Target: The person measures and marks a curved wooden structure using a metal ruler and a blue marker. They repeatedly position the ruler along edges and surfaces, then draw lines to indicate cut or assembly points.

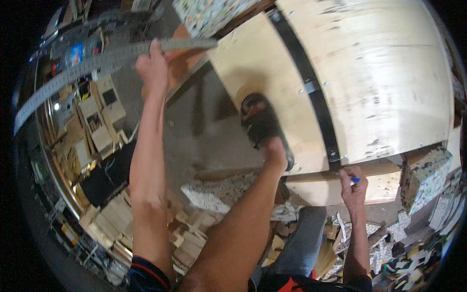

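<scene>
- Head view: the left hand (153,69) grips a long metal ruler (116,51), its near end by the plywood's (399,87) upper left corner.
- The right hand (354,187), fingers closed on a small blue object (355,179), is at the plywood's lower edge, beside the lower end of a black strip (318,104).
- A sandalled foot (265,124) rests near the lower left corner.

Ruler (104,57) left of sandal (260,124); band (321,117) right, between boards (394,78)
</scene>
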The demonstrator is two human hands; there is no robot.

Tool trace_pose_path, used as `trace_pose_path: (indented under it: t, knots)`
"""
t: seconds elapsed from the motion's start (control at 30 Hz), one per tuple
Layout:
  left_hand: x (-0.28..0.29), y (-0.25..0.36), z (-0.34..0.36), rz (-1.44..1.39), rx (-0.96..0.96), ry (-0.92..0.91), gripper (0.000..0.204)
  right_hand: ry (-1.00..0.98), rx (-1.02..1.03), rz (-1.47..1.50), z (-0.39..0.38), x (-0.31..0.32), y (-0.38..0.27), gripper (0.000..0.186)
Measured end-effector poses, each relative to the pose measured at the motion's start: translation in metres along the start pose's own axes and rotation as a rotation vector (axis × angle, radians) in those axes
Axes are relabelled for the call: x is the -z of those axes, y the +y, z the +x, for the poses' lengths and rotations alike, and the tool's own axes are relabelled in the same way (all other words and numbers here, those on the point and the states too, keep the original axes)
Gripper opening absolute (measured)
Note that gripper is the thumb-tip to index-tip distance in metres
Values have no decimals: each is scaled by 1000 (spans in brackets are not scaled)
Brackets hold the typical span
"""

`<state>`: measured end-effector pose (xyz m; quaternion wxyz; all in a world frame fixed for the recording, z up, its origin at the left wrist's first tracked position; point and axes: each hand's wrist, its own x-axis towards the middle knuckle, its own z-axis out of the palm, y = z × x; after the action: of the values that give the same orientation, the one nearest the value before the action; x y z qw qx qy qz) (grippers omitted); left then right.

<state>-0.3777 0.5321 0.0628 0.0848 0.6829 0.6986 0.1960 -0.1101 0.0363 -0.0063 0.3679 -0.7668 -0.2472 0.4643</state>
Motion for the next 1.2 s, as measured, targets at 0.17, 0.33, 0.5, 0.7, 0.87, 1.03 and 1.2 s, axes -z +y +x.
trace_pose_path:
  t: [0.17,0.33,0.5,0.7,0.87,1.03,1.2]
  knots:
    - [15,49,-32,-62,-61,-10,54,61,30,66,13,6,-15,6]
    - [-14,165,-52,-397,-159,-120,50,111,36,133,23,19,-18,7]
    - [-62,256,-36,-581,-325,-193,50,166,-73,271,29,16,-8,6]
    - [-115,305,-12,-669,-466,-241,42,216,-43,267,43,20,-8,5]
    - [-142,313,-19,-634,-510,-245,40,302,-74,287,48,16,-1,5]
    - [-153,316,-11,-458,-522,-238,42,330,-119,287,47,4,13,7]
    - [-155,316,-5,-448,-548,-246,37,315,-91,301,45,-5,20,15]
